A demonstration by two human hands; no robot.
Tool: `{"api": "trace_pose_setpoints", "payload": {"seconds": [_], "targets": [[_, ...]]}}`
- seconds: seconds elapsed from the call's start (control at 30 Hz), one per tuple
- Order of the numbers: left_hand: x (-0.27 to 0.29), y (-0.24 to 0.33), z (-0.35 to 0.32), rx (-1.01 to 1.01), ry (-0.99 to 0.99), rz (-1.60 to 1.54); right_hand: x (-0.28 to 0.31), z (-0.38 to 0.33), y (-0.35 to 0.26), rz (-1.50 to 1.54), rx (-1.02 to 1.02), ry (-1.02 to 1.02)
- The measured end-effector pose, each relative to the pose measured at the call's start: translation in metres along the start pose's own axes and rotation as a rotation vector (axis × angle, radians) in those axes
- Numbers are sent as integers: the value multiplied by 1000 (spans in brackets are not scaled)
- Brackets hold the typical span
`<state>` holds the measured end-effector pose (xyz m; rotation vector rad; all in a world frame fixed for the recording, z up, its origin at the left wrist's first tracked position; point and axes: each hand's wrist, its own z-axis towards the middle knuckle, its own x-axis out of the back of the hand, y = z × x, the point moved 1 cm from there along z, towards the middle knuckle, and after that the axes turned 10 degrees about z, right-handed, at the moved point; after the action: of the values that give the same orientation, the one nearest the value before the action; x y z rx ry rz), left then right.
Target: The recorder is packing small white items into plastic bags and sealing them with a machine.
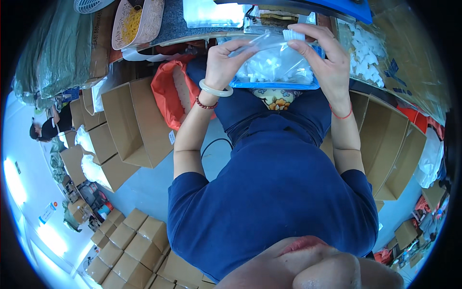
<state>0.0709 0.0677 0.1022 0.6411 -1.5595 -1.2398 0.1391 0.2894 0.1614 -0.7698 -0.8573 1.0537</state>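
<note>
Cool, bluish light falls brightly around the fingers [317, 33]. Well left of and below them, 2 ceiling lights [14, 183] glare blank white. Between the fingers, the clear bag [269, 43] catches pale reflections; the white ribbed piece [293, 35] keeps visible grooves. Left of the fingers, shadow darkens the space under the table [171, 24]. Farthest from them, cartons [122, 236] lean with distortion, small things soften, and black fills the corners.

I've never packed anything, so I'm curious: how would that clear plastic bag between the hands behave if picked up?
The clear plastic bag is probably floppy, since its film creases and bends. It looks thin and see-through, so it's likely light. Its glossy highlights suggest it may be slippery.
</note>
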Motion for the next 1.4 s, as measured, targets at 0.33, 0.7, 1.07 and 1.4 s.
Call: {"api": "trace_pose_setpoints", "payload": {"seconds": [0.33, 0.7, 1.07, 1.4], "targets": [[-19, -10, 12, 272, -610, -281, 18, 10, 31, -179, -249, -560], [-62, -45, 54, 525, -377, -831, 89, -48, 65, -1134, -704, -5], [14, -102, 68, -550, 180, 1022, 94, -28, 103, -855, -236, 309], [32, -69, 36, -596, 282, 1026, 10, -50, 47, -183, -190, -40]]}}
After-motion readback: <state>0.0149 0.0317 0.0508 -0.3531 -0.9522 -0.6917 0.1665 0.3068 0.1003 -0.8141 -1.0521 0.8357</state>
